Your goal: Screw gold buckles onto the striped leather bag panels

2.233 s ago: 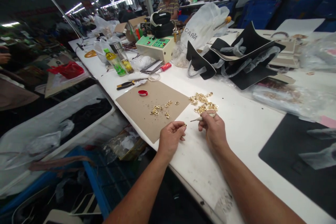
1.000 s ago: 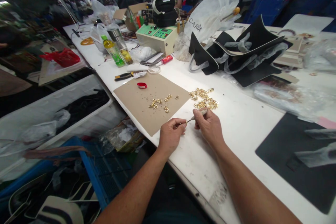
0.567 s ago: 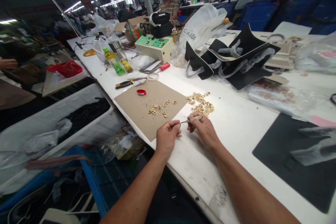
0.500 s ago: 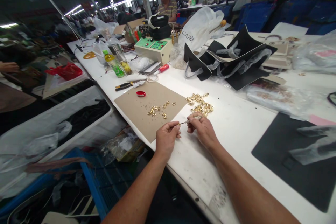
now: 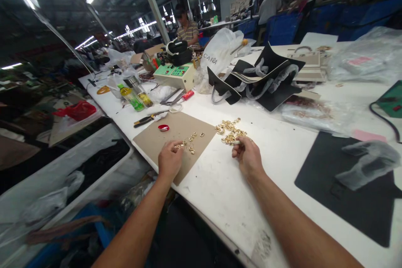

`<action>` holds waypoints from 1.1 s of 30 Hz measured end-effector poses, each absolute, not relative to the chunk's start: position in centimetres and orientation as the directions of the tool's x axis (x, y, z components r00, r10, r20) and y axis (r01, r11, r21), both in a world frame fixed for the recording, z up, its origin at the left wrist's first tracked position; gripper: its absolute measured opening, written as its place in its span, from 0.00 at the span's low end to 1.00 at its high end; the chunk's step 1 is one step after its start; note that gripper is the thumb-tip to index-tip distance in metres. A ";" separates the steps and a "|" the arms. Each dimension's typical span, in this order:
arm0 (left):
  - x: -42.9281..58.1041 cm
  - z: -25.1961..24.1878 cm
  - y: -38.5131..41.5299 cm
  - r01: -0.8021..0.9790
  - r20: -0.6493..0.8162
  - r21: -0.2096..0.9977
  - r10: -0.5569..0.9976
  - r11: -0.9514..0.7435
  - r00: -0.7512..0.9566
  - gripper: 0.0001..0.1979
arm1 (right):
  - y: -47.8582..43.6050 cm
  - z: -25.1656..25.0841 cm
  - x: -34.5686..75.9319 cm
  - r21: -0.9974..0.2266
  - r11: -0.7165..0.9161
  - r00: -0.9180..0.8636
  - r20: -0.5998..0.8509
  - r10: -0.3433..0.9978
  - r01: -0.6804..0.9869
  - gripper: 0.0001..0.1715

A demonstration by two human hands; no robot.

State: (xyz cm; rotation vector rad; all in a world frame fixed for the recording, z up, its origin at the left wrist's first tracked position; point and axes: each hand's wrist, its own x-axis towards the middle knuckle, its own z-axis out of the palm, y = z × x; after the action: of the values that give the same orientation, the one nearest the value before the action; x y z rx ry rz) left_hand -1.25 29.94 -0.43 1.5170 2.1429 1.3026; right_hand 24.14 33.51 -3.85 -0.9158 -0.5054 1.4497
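My left hand (image 5: 170,160) is over the tan board (image 5: 147,140), its fingertips closed at the small gold rings (image 5: 191,150) lying there; whether it grips one is too small to tell. My right hand (image 5: 249,157) holds a thin tool (image 5: 236,143) with a pale handle, just in front of the larger pile of gold rings (image 5: 230,130) on the white table (image 5: 220,188). A red oval dish (image 5: 163,127) sits on the board beyond my left hand.
Pliers (image 5: 144,120), bottles (image 5: 133,98) and a green-topped machine (image 5: 176,74) stand farther back. Black bag pieces (image 5: 266,77) lie behind the pile. A black sheet (image 5: 342,188) is at the right. People are in the background.
My hands have moved apart. The left has gone left to the rings on the board; the right has stayed near the pile with the tool. The view has tilted up.
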 end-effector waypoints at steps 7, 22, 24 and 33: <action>6.2 -1.3 33.0 0.898 0.291 0.435 0.954 -0.063 -0.074 0.10 | 33.5 -3.8 24.1 -0.735 -0.111 0.105 -0.242 0.965 -0.668 0.14; 11.2 -3.7 36.3 0.890 0.215 0.454 0.975 -0.049 -0.056 0.05 | 34.1 -3.9 24.1 -0.704 -0.145 0.072 -0.269 0.960 -0.696 0.15; 11.4 -3.8 36.3 0.855 0.221 0.516 0.972 -0.052 -0.074 0.04 | 34.1 -3.8 24.2 -0.707 -0.144 0.071 -0.266 0.961 -0.692 0.14; 9.6 -3.1 32.4 0.449 0.122 0.893 0.965 -0.004 -0.233 0.08 | 33.5 -3.4 23.7 -0.714 -0.172 -0.025 -0.211 0.977 -0.679 0.17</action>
State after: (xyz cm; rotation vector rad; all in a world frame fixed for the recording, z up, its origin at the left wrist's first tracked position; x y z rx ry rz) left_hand 9.61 32.40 -3.09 1.4652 1.7219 1.1981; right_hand 23.70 33.53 -3.44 -0.7996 -0.4982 1.5788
